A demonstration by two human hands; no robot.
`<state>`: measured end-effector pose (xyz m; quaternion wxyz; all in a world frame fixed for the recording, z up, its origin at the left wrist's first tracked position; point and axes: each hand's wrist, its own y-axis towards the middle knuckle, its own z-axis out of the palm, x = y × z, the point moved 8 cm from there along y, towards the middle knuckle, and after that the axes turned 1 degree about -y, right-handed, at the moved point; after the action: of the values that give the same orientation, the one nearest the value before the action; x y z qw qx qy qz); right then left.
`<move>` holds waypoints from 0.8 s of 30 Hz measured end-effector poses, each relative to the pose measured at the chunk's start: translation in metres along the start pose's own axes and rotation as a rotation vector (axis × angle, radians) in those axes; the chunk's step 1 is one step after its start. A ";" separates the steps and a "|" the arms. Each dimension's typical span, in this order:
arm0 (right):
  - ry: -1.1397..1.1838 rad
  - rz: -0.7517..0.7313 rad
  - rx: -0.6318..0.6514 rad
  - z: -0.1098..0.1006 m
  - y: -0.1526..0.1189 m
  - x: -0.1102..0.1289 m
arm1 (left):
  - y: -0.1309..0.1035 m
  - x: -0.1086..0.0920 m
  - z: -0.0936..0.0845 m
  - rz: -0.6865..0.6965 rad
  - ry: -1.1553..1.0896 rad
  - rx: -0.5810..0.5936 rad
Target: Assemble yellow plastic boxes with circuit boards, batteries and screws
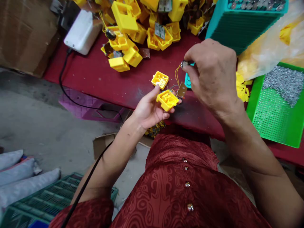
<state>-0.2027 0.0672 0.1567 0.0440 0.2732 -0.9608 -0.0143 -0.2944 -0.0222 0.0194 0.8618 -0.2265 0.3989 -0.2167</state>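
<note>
My left hand holds a small yellow plastic case half with its hollow side up, between thumb and fingers. Beyond the thumb lies a second yellow case half, also hollow side up. A small brown circuit board hangs on thin wires by the held case. Yellow wires run up from there to a small round silver part, which my right hand pinches between thumb and forefinger. Partly hidden behind the right hand is a small teal piece on the table.
Yellow cases with boards and wires are heaped at the back of the red-covered table. A white box with a black cable stands left. On the right are a teal container, yellow pieces and a green tray of small metal parts.
</note>
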 end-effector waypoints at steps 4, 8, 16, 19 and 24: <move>0.072 -0.029 -0.099 0.000 0.002 0.000 | -0.009 -0.006 -0.003 0.090 0.088 -0.003; 0.148 -0.019 -0.073 0.018 -0.023 -0.021 | -0.011 0.012 0.006 0.007 0.066 0.093; 0.906 0.197 -0.050 0.039 -0.096 -0.055 | -0.013 0.052 0.041 -0.188 -0.241 0.234; 0.870 0.102 -0.052 0.032 -0.106 -0.047 | -0.009 0.050 0.039 -0.090 -0.118 0.195; 0.691 0.012 -0.033 0.031 -0.110 -0.041 | -0.006 0.047 0.038 -0.007 0.103 0.170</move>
<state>-0.1130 -0.0050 0.1174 0.3714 0.2556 -0.8903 0.0640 -0.2380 -0.0446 0.0168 0.8555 -0.1424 0.4221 -0.2641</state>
